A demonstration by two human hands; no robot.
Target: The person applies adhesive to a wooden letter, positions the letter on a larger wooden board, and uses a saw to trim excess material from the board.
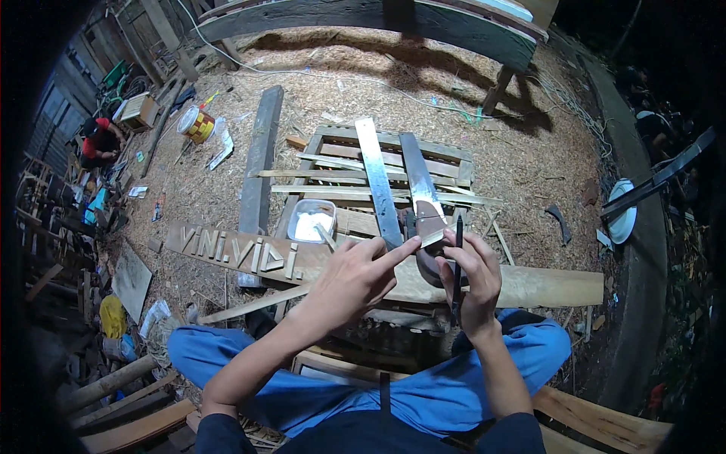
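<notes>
My left hand (352,272) has its index finger stretched to a small pale wood piece (432,238), while its other fingers curl around a thin wooden stick (327,237). In my right hand (478,284) are a slim black pen (458,261), standing upright, and the other end of that wood piece. Below both hands a long wooden board (541,286) lies crosswise, with raised wooden letters (261,255) on its left part. Left of the hands is a clear plastic tub (311,218) with white stuff inside. Two handsaws (380,181) (418,170) lie just beyond my fingers.
The saws and several wood strips (318,189) rest on a slatted wooden frame (465,155). A dark beam (262,151) lies to its left. Farther out are a yellow bucket (198,125), a workbench (370,38) and a crouching person in red (100,142). Shavings cover the ground.
</notes>
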